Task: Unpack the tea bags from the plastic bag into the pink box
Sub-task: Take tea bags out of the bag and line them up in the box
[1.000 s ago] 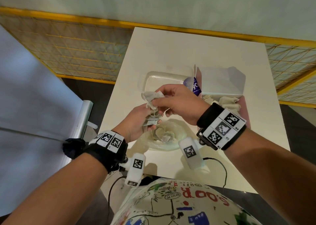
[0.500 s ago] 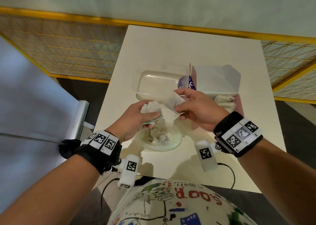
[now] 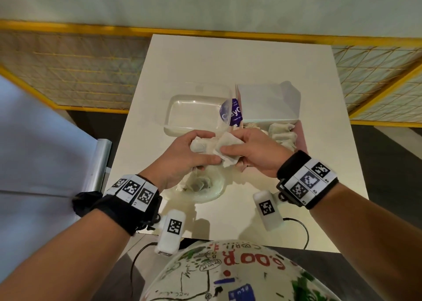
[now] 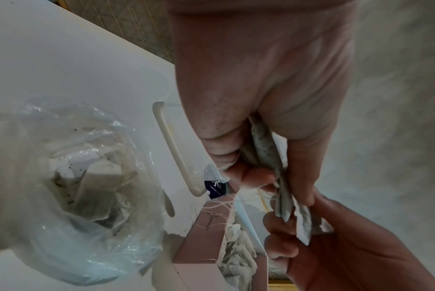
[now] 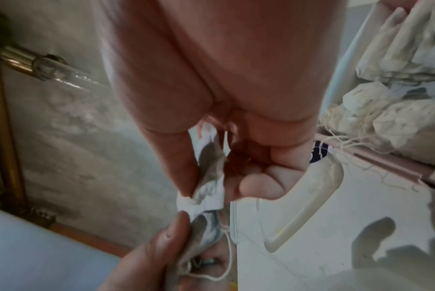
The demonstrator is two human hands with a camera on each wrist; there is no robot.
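Over the table my left hand point(image 3: 206, 155) grips a small bunch of tea bags point(image 3: 199, 145) with loose strings. My right hand point(image 3: 225, 146) pinches one tea bag point(image 3: 229, 142) that still touches that bunch. Just below them lies the clear plastic bag point(image 3: 206, 192), open, with more tea bags point(image 4: 94, 196) inside. The pink box point(image 3: 302, 138) stands to the right with its white lid point(image 3: 267, 102) raised, and several tea bags point(image 3: 283, 132) lie in it. In the right wrist view my thumb and forefinger hold the crumpled tea bag point(image 5: 208, 177).
A clear plastic container point(image 3: 194, 114) with a purple label point(image 3: 231, 112) stands behind my hands, against the pink box. Yellow-framed mesh panels point(image 3: 68, 72) flank the white table point(image 3: 251, 56). A metal rail point(image 3: 100, 163) runs at the left. Cables hang off the near edge.
My right hand has drawn one tea bag off the bunch in my left hand, a little to the right. Both hands stay above the plastic bag.
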